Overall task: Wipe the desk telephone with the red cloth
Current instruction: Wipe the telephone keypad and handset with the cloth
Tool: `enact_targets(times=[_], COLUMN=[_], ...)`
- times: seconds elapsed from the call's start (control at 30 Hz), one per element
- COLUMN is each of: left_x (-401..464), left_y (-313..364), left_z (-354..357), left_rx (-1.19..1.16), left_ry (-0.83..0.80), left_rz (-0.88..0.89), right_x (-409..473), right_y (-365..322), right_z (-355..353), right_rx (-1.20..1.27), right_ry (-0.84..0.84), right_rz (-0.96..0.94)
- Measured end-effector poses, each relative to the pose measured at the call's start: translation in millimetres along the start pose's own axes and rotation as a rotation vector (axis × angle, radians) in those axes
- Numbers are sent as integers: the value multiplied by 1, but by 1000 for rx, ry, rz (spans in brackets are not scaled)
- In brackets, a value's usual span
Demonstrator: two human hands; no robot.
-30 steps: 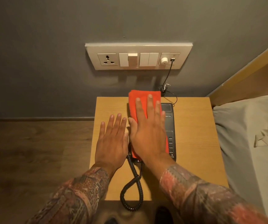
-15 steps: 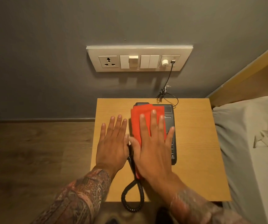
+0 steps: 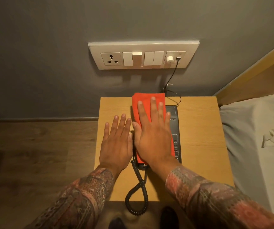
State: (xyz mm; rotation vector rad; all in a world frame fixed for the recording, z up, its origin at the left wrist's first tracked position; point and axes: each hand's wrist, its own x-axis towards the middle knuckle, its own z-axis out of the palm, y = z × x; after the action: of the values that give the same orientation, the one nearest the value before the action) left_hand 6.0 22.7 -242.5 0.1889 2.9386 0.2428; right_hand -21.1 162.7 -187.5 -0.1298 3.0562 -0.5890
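Note:
A black desk telephone (image 3: 174, 128) lies on a small wooden bedside table (image 3: 199, 138). A folded red cloth (image 3: 145, 103) covers its left part, where the handset is hidden, and reaches the table's far edge. My right hand (image 3: 154, 138) presses flat on the cloth with fingers stretched toward the wall. Only the phone's right strip with buttons and a label shows. My left hand (image 3: 116, 144) rests flat on the table just left of the phone, fingers apart, holding nothing. The coiled black cord (image 3: 138, 192) hangs off the table's near edge.
A white switch and socket panel (image 3: 143, 55) sits on the grey wall above, with a thin black cable (image 3: 172, 76) running down to the phone. A bed with grey sheets (image 3: 255, 138) borders the table on the right. Wooden floor (image 3: 33, 154) lies to the left.
My right hand has slid the red cloth away from me, from the phone's middle up to its far end by the wall. My left hand has stayed put.

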Motion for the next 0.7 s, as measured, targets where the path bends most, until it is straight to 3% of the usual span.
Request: enact_targets(times=[0.23, 0.47, 0.7], left_x=[0, 0, -1], left_y=[-2, -1, -1], left_z=[4, 4, 4], left_rx=[22, 7, 8], left_ry=[18, 20, 20], left_rz=[4, -11, -10], right_x=[-44, -22, -30], right_y=[15, 30, 43], right_z=[6, -6, 9], right_rx=[19, -18, -77], right_ry=[10, -28, 43], right_rz=[-6, 32, -19])
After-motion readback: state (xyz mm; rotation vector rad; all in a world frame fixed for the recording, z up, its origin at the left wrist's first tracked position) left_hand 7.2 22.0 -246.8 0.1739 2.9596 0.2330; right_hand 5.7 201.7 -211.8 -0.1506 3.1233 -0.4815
